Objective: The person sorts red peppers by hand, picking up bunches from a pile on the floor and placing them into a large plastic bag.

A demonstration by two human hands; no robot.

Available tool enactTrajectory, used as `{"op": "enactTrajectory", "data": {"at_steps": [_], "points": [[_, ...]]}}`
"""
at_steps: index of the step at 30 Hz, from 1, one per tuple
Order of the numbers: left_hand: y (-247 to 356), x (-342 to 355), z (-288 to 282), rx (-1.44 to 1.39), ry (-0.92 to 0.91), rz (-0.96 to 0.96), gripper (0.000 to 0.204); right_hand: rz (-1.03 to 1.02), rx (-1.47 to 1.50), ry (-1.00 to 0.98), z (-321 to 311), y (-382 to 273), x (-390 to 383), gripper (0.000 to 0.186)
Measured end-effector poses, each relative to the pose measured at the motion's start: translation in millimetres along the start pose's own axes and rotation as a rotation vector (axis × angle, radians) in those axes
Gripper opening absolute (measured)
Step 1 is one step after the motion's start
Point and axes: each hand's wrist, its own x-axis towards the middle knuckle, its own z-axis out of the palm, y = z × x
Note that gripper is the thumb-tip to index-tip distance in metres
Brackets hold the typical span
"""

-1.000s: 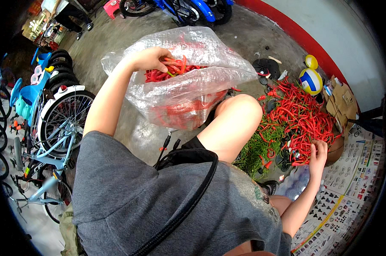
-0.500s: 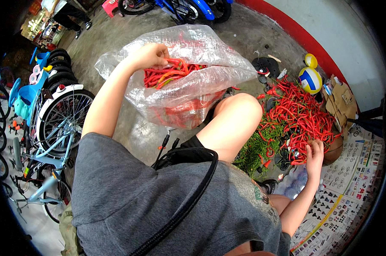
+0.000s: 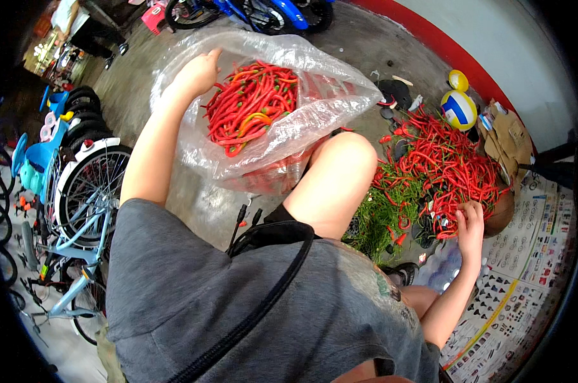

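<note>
With hands well apart, my left hand [image 3: 196, 73] gripped the plastic bag [image 3: 314, 102] rim while my right hand [image 3: 471, 223] picked among loose red chillies [image 3: 448, 159]; holding that rim high and wide seemed wisest.

Tight quarters between bag, knee and chilli heap

The clear plastic bag [image 3: 282, 127] of red chillies [image 3: 254, 102] fills the space ahead of the left hand [image 3: 196, 73], its mouth open upward; bare concrete floor [image 3: 129, 89] lies free to its left until the bicycle wheel [image 3: 88, 191]. The raised knee [image 3: 337, 172] stands between bag and chilli heap [image 3: 452, 163], which the right hand [image 3: 471, 223] touches. A ball [image 3: 458, 108] and cardboard [image 3: 509, 137] close the far side; newspaper [image 3: 525, 255] lies open to the right.
</note>
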Motion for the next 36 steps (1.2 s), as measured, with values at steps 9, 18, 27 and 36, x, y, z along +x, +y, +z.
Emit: {"op": "enactTrajectory", "data": {"at_steps": [9, 18, 27, 36], "points": [[195.3, 17.1, -47.6, -0.251, -0.227, 0.423, 0.025, 0.011, -0.081, 0.188, -44.2, -2.2, -28.0, 0.014], [422.5, 104.4, 143.5, -0.272, -0.677, 0.939, 0.036, 0.225, -0.091, 0.349, -89.0, -3.5, -74.4, 0.014], [522.0, 63.3, 375.0, -0.172, -0.812, 0.476, 0.095, 0.453, -0.054, 0.189, -104.5, 2.0, -104.3, 0.026], [584.4, 77.8, 391.2, 0.112, -0.756, 0.423, 0.104, 0.538, 0.045, -0.023, -91.9, 47.1, -88.6, 0.034]]}}
